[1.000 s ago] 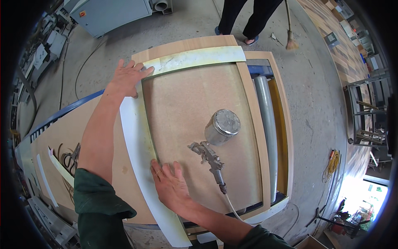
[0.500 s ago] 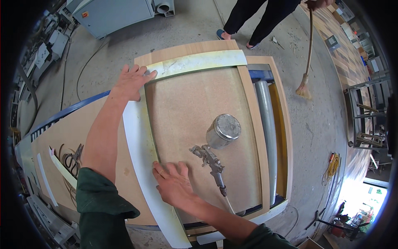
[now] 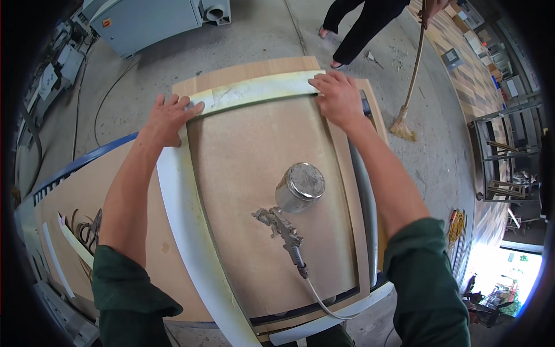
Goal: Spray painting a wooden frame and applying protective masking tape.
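A wooden panel [image 3: 243,144] lies in front of me with long white strips, yellowed along their edges, on its borders. My left hand [image 3: 166,120] rests at the far left corner, fingers spread, where the far strip [image 3: 260,91] meets the left strip [image 3: 193,225]. Across from it, my right hand [image 3: 340,99] has its fingers bent round the right end of the far strip. Between my arms, on the panel, a metal spray gun [image 3: 283,231] lies with its silver cup [image 3: 302,186] and a thin hose. Another white strip [image 3: 329,317] runs along the near edge.
Scissors [image 3: 91,228] and loose strips lie on a board [image 3: 139,231] at left. Beyond the panel, a person in dark trousers [image 3: 370,29] holds a broom [image 3: 407,118] on the concrete floor. A grey machine cabinet [image 3: 150,26] stands far left, a metal rack [image 3: 503,156] at right.
My right hand has moved from the near part of the left strip to the far strip's right end. My left hand stays at its corner. The other person's broom has shifted left.
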A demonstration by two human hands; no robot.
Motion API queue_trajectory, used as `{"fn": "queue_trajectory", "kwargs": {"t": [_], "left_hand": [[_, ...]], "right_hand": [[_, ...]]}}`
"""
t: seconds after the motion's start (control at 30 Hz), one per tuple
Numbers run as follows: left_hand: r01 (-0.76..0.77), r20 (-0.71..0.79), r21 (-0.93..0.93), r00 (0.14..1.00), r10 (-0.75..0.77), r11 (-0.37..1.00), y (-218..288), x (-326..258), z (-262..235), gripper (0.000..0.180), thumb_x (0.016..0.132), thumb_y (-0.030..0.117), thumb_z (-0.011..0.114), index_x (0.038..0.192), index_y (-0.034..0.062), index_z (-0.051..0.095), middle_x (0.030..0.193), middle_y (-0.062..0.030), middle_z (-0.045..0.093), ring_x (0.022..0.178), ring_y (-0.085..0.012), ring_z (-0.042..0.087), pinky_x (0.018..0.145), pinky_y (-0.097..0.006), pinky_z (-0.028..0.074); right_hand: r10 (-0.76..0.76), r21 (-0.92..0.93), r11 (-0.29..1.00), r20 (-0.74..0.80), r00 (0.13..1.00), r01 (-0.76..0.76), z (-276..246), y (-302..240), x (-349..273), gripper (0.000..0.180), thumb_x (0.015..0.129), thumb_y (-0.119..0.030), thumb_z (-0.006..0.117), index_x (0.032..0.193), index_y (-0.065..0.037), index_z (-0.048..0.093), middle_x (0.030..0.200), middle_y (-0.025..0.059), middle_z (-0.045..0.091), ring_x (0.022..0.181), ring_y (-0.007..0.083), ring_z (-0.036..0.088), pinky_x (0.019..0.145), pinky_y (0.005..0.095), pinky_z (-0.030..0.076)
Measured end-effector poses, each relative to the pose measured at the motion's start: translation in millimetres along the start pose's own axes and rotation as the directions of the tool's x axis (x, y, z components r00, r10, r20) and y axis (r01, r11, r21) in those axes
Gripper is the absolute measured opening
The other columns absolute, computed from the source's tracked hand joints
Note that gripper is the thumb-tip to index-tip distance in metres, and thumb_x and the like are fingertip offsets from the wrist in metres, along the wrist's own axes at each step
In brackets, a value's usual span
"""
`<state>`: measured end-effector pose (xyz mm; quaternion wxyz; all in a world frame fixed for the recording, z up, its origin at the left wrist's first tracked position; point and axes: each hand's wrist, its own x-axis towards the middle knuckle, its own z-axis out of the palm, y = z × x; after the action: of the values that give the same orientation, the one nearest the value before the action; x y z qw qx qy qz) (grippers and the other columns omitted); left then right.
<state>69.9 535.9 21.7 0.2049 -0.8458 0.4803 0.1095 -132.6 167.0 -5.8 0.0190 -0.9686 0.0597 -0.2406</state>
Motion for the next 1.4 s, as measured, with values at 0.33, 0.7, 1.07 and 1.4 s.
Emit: {"fn": "queue_trajectory", "kwargs": {"t": [0.33,0.7,1.07,1.4], "left_hand": [[-0.01,-0.027,0.04,1.0,0.011,0.999,-11.2,-8.3,2.7,0.125,0.049,0.017,0.103,0.16,0.0288,0.048,0.148,-0.0017,0.056,0.131,-0.022,0.052,0.105,-0.042,0.037],[-0.01,-0.033,0.011,0.999,0.01,1.0,-2.6,-1.5,0.5,0.123,0.05,0.015,0.103,0.16,0.0276,0.049,0.147,-0.001,0.056,0.131,-0.0202,0.052,0.105,-0.042,0.037],[-0.116,-0.169,-0.06,0.98,0.104,0.991,-30.4,12.5,53.6,0.123,0.05,0.012,0.099,0.16,0.0193,0.045,0.155,-0.0135,0.049,0.146,-0.0343,0.046,0.118,-0.057,0.034],[0.013,-0.146,-0.09,0.989,-0.026,0.996,-46.8,44.8,102.0,0.136,0.037,0.008,0.099,0.159,0.0119,0.04,0.154,-0.0163,0.043,0.144,-0.0361,0.042,0.123,-0.055,0.029]], "right_hand": [[-0.07,-0.117,0.987,0.302,0.951,0.109,35.6,2.3,20.1,0.018,0.084,-0.006,0.065,0.093,-0.019,0.075,0.102,-0.0044,0.071,0.11,0.0191,0.065,0.095,0.0384,0.047],[0.221,0.198,0.946,0.185,0.958,-0.257,16.2,9.3,16.0,0.026,0.088,-0.012,0.066,0.111,-0.011,0.077,0.115,0.0086,0.074,0.113,0.0304,0.067,0.098,0.0439,0.052],[0.069,0.315,0.219,0.939,0.337,-0.924,-144.5,-173.8,-215.7,0.086,0.089,-0.035,0.082,0.156,0.002,0.042,0.14,0.0198,0.063,0.123,0.0285,0.065,0.107,0.0405,0.051],[0.286,0.407,0.048,0.869,0.403,-0.912,-96.4,-230.5,-217.5,0.064,0.094,-0.033,0.07,0.146,0.0,0.052,0.122,0.028,0.066,0.114,0.0406,0.066,0.098,0.0475,0.051]]}}
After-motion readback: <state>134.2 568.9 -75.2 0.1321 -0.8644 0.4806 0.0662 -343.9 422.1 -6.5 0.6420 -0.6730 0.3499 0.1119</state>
